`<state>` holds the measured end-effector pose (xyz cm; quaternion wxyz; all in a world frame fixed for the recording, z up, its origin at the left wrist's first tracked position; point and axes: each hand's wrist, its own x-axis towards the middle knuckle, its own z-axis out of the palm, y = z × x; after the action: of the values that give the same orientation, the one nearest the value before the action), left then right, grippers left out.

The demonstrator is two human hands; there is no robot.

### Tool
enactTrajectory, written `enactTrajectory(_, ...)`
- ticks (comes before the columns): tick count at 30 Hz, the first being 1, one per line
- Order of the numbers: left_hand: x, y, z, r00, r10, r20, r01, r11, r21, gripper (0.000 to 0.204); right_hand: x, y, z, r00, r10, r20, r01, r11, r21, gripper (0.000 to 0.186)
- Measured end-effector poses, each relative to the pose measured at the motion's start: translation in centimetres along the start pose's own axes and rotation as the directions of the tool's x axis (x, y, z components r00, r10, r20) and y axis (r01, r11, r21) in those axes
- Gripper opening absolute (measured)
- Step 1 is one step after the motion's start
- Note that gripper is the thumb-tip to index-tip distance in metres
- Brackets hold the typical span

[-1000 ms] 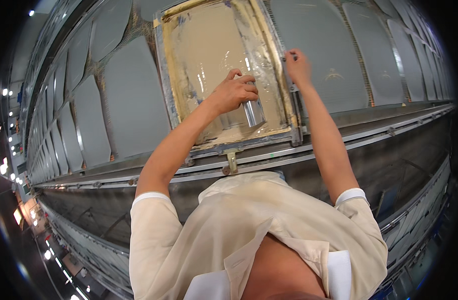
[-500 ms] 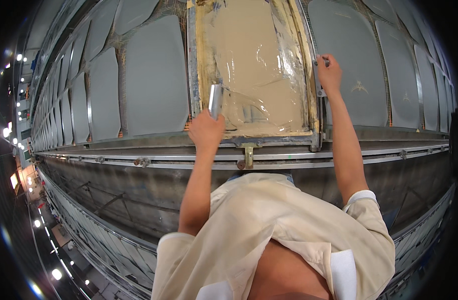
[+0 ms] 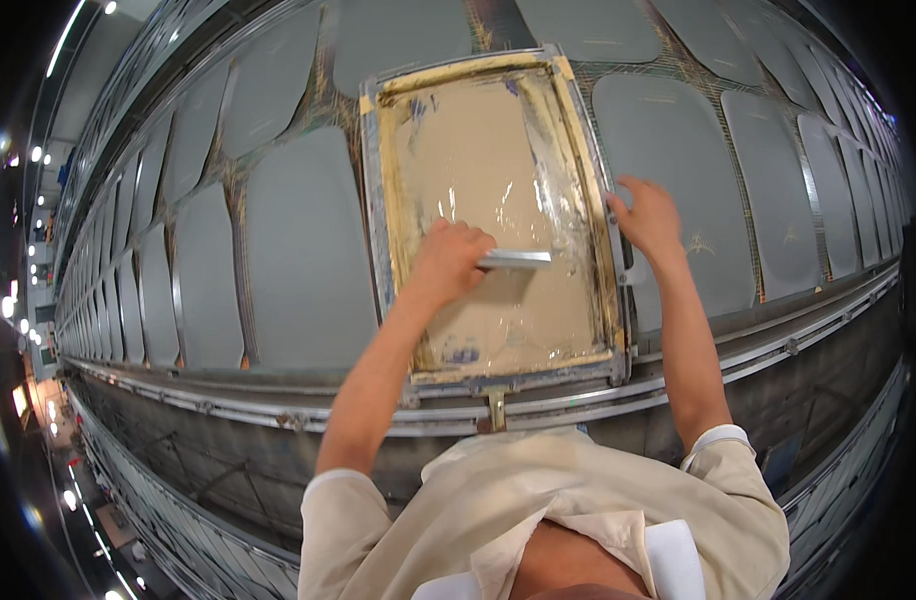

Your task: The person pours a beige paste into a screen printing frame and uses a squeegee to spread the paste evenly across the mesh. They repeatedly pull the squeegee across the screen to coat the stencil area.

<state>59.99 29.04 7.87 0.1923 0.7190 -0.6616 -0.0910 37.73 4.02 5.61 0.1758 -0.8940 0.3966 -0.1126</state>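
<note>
A screen-printing frame [image 3: 375,200] with yellowed taped edges lies before me, its mesh coated with wet beige ink [image 3: 478,150]. My left hand [image 3: 448,262] is closed round a squeegee [image 3: 520,259] with a pale metallic edge, held over the middle of the ink. The squeegee points rightward, and the fingers hide its near end. At the frame's right side is my right hand [image 3: 650,215], thumb and fingers apart, close to the metal side rail [image 3: 618,240]. Nothing shows in it; whether the thumb touches the rail I cannot tell.
Grey rounded panels [image 3: 303,250] lie in rows on the long table to both sides and beyond the frame. A metal rail [image 3: 718,375] runs along the table's near edge, with a small brass-coloured bracket [image 3: 497,408] below the frame. Lights glow at far left.
My left hand has moved farther in over the ink, and the squeegee has swung from pointing away to lying crosswise. My right hand has loosened from the side rail. The view has shifted, showing the whole frame.
</note>
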Motion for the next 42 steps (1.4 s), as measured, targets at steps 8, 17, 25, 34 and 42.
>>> enactTrajectory(8,17.3,-14.7,-2.7,0.99,-0.136,-0.032,0.137,0.99,0.033,0.022,19.5,-10.1,2.8,0.811,-0.566,0.149,0.475,0.785,0.397,0.042)
enactTrajectory(17,24.5,-22.7,-2.6,0.949,-0.299,0.103,0.3,0.954,0.015,0.032,31.7,-12.2,8.4,0.755,-0.517,0.404,0.516,0.848,0.119,0.037)
enactTrajectory(25,17.8,-17.2,-0.8,0.978,-0.206,-0.013,0.206,0.978,0.023,0.029,22.7,-10.7,8.8,0.791,-0.539,0.29,0.524,0.841,0.134,0.027)
enactTrajectory(34,-3.4,0.7,4.4,0.989,-0.106,-0.107,0.095,0.99,-0.103,0.019,-5.8,-9.2,4.7,0.77,-0.584,0.257,0.561,0.811,0.166,0.025)
enactTrajectory(42,-10.4,7.9,4.7,0.991,-0.115,-0.063,0.112,0.993,-0.046,0.027,-15.3,-8.7,2.6,0.759,-0.586,0.284,0.554,0.81,0.191,0.032)
